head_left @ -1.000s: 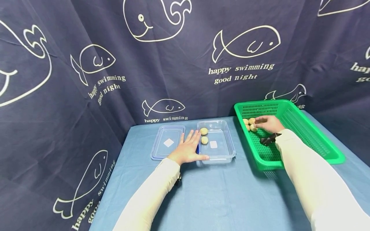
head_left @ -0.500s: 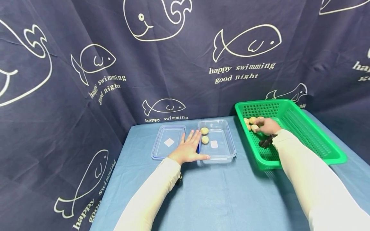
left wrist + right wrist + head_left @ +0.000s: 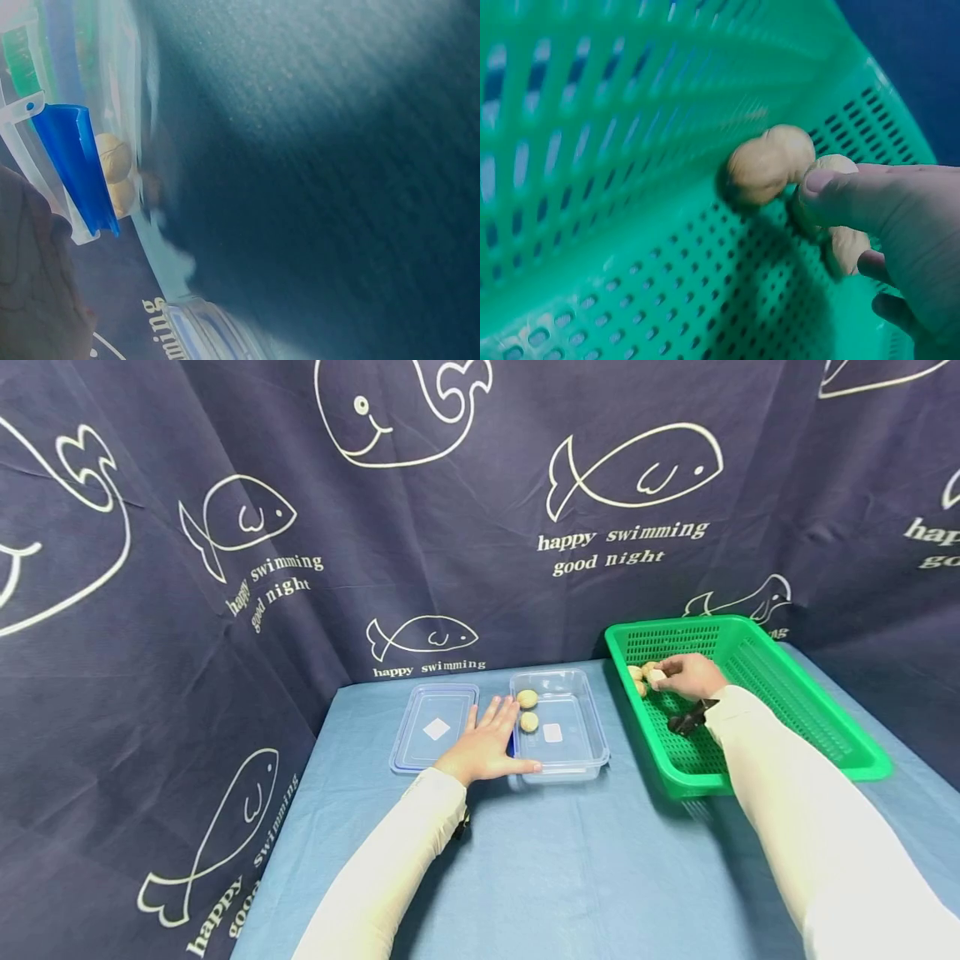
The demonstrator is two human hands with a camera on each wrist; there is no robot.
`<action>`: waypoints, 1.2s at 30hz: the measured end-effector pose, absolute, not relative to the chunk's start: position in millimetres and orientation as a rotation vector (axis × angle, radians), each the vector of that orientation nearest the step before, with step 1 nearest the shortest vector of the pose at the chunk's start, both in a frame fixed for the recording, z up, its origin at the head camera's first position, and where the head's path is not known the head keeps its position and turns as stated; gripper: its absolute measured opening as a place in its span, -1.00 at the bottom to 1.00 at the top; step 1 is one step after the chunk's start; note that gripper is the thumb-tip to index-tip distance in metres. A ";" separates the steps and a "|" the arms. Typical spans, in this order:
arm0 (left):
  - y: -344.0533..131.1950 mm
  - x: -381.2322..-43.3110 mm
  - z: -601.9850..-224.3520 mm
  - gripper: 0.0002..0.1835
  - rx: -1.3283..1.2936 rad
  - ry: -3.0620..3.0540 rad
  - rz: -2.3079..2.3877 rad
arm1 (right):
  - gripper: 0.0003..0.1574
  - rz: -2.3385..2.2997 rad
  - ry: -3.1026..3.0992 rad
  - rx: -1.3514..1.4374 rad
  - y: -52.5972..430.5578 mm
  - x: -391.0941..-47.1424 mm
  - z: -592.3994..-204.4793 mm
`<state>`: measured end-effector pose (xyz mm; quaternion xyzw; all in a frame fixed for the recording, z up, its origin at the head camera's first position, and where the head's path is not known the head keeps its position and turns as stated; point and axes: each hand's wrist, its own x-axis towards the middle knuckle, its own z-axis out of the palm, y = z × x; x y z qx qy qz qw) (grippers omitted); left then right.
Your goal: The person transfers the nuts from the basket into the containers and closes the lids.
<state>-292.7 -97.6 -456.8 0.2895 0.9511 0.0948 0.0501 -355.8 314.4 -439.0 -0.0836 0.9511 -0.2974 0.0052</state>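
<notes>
My right hand (image 3: 693,678) reaches into the green plastic basket (image 3: 817,718) and pinches a walnut (image 3: 834,163) between thumb and fingers. Other walnuts (image 3: 757,171) lie close beside it on the perforated floor, near the basket's left wall. With fingers spread and straight, my left hand (image 3: 483,752) rests along the left rim of a clear plastic food container (image 3: 577,768). Inside that container, two walnuts (image 3: 528,711) sit along its left side. The left wrist view shows these walnuts (image 3: 115,159) through the container wall, behind a blue clip (image 3: 75,165).
A clear lid (image 3: 420,743) with a blue edge lies flat to the left of the container. Blue cloth (image 3: 555,877) covers the table. A dark curtain (image 3: 480,568) with fish prints hangs close behind the basket and container.
My right fingers have closed on a walnut and lifted it slightly off its former spot among the others. The left hand has stayed on the container rim.
</notes>
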 end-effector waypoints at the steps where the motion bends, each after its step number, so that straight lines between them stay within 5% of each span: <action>1: -97.6 -292.8 -457.1 0.30 0.881 2.897 0.290 | -0.40 -0.940 2.980 -0.258 312.2 -355.0 -434.9; 36: -97.5 -291.7 -456.0 0.31 0.897 2.910 0.288 | -0.39 -1.174 3.013 -0.347 223.3 -349.9 -384.1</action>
